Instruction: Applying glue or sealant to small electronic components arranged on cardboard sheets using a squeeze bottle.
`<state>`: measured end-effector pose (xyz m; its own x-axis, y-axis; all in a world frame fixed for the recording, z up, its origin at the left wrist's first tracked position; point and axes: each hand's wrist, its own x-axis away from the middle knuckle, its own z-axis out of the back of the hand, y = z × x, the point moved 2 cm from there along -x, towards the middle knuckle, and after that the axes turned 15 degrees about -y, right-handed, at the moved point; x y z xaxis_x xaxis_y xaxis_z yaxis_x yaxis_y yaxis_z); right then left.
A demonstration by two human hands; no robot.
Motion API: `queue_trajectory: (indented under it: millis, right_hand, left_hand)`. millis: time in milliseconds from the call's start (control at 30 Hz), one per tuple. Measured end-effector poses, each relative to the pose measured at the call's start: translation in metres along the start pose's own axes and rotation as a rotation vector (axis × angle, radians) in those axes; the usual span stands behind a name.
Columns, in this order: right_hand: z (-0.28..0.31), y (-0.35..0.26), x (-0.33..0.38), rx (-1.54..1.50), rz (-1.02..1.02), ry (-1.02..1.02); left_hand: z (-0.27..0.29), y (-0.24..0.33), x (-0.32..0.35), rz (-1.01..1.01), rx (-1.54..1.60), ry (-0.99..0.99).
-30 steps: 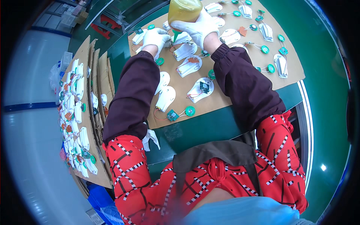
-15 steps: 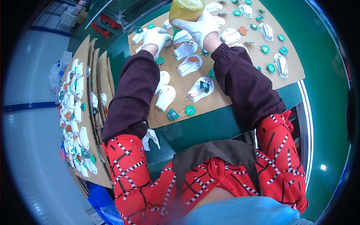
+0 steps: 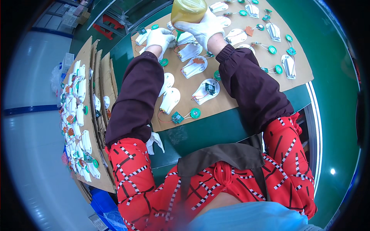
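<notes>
My right hand (image 3: pixel 204 30), in a white glove, is closed around a squeeze bottle (image 3: pixel 188 11) of yellowish liquid. The bottle is tipped so its green nozzle points down at a white plastic housing (image 3: pixel 187 38). Just left of it my gloved left hand (image 3: pixel 160 39) has its fingers curled down among the housings; what they grip is hidden beneath them. Near my hands lie more white teardrop-shaped housings (image 3: pixel 194 67), wired to small green circuit boards (image 3: pixel 210 89) and round green speakers (image 3: pixel 195 112).
A brown cardboard sheet (image 3: pixel 227 109) carries the parts on a green table (image 3: pixel 185 140). At my left, upright cardboard sheets (image 3: pixel 101 150) stand beside several similar housings (image 3: pixel 81 88). A white cloth-like piece (image 3: pixel 155 143) lies at the table's near edge. A blue bin (image 3: pixel 102 202) sits lower left.
My right hand and the bottle have shifted slightly left and up. The left hand stays in nearly the same place.
</notes>
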<state>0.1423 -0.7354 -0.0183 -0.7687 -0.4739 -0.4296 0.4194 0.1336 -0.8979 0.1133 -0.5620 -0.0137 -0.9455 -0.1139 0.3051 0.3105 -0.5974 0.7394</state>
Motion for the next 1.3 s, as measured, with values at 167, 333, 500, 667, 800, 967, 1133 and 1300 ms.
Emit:
queue_trajectory:
  millis: [167, 333, 500, 667, 800, 967, 1133, 1300]
  right_hand:
    - [0.000, -0.003, 0.000, -0.052, 0.041, -0.008]
    - [0.002, -0.007, 0.001, -0.040, 0.007, -0.012]
    - [0.004, -0.013, 0.002, -0.090, -0.014, 0.002]
    - [0.011, -0.028, -0.003, 0.218, -0.137, 0.148]
    - [0.036, -0.077, 0.001, -0.228, 0.124, 0.281]
    - [0.084, -0.127, 0.014, -0.311, 0.243, 0.374]
    - [0.097, -0.152, 0.026, -0.418, 0.394, 0.426]
    - [0.101, -0.160, 0.032, -0.490, 0.461, 0.395]
  left_hand:
    - [0.003, -0.010, -0.008, -0.029, -0.101, 0.026]
    - [0.002, -0.010, -0.007, -0.015, -0.003, 0.034]
    - [0.001, -0.005, -0.003, -0.011, 0.032, 0.022]
    - [-0.002, 0.002, 0.003, -0.018, -0.011, 0.023]
    - [0.005, -0.001, 0.008, 0.014, 0.065, -0.020]
    - [0.002, 0.012, 0.012, 0.088, 0.003, -0.092]
    - [0.001, 0.006, 0.009, 0.009, -0.293, 0.011]
    - [-0.007, 0.025, 0.014, -0.045, -0.860, 0.076]
